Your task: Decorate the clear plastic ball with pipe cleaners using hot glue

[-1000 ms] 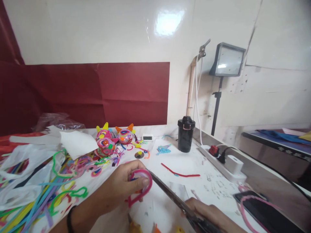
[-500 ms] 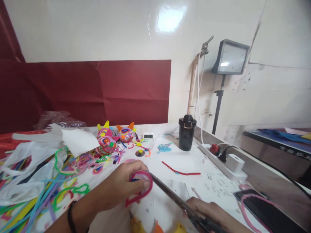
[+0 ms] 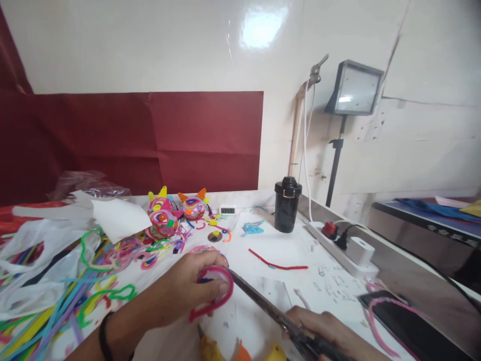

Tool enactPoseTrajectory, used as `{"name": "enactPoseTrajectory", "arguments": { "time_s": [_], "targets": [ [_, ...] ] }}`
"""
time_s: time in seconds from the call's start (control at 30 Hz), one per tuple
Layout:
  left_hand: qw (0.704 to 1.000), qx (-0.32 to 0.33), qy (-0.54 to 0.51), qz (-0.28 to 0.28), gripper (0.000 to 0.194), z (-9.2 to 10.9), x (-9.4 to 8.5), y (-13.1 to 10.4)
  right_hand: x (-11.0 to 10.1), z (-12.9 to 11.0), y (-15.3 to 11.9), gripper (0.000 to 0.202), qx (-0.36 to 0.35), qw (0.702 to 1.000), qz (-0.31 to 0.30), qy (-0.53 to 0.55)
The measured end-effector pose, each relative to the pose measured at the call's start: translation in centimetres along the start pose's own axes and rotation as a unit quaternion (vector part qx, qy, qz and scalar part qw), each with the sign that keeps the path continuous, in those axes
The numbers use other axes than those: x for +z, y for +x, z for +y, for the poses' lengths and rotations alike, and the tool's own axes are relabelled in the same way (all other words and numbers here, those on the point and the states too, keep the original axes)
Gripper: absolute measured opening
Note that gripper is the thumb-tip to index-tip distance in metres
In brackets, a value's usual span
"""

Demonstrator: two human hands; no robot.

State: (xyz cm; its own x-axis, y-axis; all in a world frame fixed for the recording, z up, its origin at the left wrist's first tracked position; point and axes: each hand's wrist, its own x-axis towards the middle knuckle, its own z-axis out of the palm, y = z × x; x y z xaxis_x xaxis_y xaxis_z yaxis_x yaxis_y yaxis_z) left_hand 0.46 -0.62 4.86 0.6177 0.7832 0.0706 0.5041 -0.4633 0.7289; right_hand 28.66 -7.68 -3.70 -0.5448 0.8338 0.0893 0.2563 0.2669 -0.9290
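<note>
Cup (image 3: 287,209) stands on our table (image 3: 338,313), lamp (image 3: 358,88) rightward; our left hand (image 3: 184,286) pinches a loop (image 3: 230,287), right hand (image 3: 319,325) grips a tool (image 3: 259,299); loop rounder than before.

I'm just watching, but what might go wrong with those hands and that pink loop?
The tip of the dark metal tool, held in the right hand, shows right by the left hand, so a slip might nick it. The pink loop is curled under the left thumb, so it could spring open if that grip loosens.
</note>
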Motion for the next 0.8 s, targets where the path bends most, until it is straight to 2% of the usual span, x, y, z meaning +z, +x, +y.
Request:
{"name": "enactPoseTrajectory", "arguments": {
  "time_s": [0.3, 0.53, 0.8],
  "targets": [
    [1.0, -0.006, -0.001, -0.01, 0.018, -0.1, -0.1, 0.0, 0.2, -0.4, 0.0, 0.068, -0.001, 1.0, -0.003, 0.012],
    [1.0, -0.003, -0.009, -0.01, 0.019, 0.0, -0.2, 0.0, 0.4, 0.2, 0.3, 0.067, -0.026, 0.999, -0.009, 0.019],
    [1.0, 0.012, -0.027, 0.005, 0.016, 0.1, -0.1, 0.1, 0.5, -1.5, -0.1, 0.063, -0.021, 1.0, 0.004, 0.01]
  ]
}}
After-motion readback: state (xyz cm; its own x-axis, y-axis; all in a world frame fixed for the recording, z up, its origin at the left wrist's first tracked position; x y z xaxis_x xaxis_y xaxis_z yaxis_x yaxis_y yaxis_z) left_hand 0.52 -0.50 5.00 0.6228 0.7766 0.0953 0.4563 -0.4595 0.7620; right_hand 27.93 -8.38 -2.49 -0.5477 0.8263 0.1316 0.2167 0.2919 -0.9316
